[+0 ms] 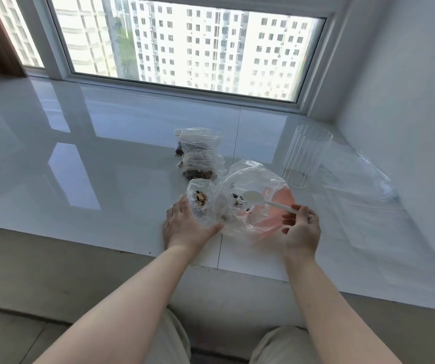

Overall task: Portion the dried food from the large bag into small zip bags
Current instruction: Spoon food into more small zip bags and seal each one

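Head view: you sit at a glossy white sill [106, 158] under a window. At centre frame your left hand [185, 227] curls around a small zip bag [200, 203], holding it upright with its mouth open so food can drop in; nuts already lie inside. Just right of it, touching, the large bag [253, 203] sits slumped open, nearly empty, with a few dark pieces near its left side. Your right hand [301, 229] pinches the handle of a white spoon [253, 198], whose bowl reaches into the large bag, probably to scoop the last pieces. Above, toward upper centre, two filled zip bags [200, 156] lie set aside. A clear cup [307, 156] stands at right.
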